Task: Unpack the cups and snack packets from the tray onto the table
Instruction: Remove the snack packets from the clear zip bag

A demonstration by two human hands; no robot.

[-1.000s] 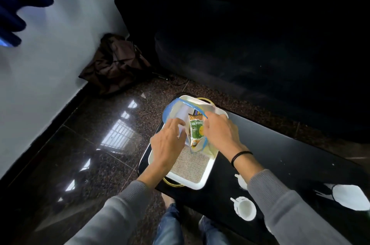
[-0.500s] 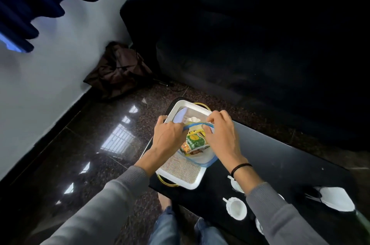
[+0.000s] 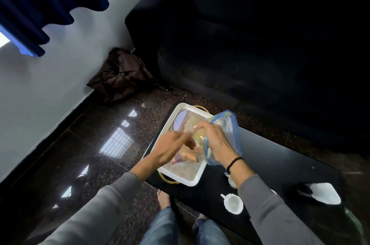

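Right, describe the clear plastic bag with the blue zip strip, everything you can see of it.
The clear plastic bag is thin, see-through and crumpled, with a blue zip strip along its mouth. It is lifted and tilted over the right side of the white tray, blurred by motion. The right hand grips it near the opening. The left hand reaches toward it; contact is unclear. Colourful snack packets lie below, whether inside it cannot be told.

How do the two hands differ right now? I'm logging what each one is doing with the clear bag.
The right hand grips the clear zip bag at its blue-edged mouth; the left hand reaches toward the bag's contents with fingers extended, its grip blurred. The right hand wears a black wristband; the left hand's wrist is bare. Both work over the white tray and have grey sleeves.
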